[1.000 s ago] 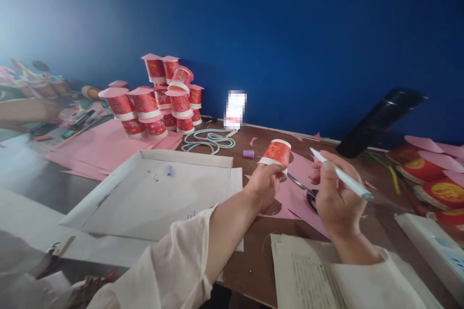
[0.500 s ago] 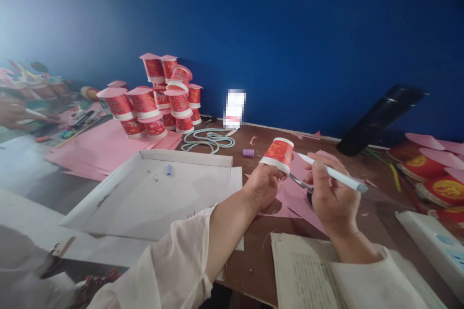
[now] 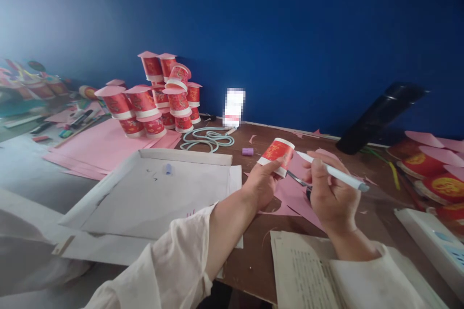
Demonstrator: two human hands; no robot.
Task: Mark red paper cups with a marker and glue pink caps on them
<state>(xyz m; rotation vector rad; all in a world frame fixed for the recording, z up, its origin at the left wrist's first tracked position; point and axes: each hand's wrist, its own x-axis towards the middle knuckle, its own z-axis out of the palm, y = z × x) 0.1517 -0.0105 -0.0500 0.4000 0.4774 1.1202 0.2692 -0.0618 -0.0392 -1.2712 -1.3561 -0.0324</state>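
Observation:
My left hand [image 3: 264,181] is closed around a red paper cup [image 3: 274,151] with gold print and white bands, its thumb lying across the cup's side. In my right hand [image 3: 331,190] is a white marker [image 3: 342,177], gripped like a pen. The marker's tip points left and hovers close beside the cup; I cannot tell whether it touches. Beneath the hands lie cut pink paper [image 3: 290,195] and a pair of scissors [image 3: 296,177], partly hidden by my right hand. A purple marker cap [image 3: 248,151] rests on the table behind the cup.
Stacked red cups with pink paper [image 3: 145,101] stand back left, beside pink sheets [image 3: 87,152]. A white box lid [image 3: 123,207] lies left. Centre back are a cable [image 3: 210,139] and a phone [image 3: 234,107]. Right are a black bottle [image 3: 380,116], power strip [image 3: 431,241] and printed papers [image 3: 300,265].
The red cup has tilted and turned in my left hand, and the thumb has come up over its side. My right hand and marker have hardly moved. A co-worker's hand at far left has gone from view.

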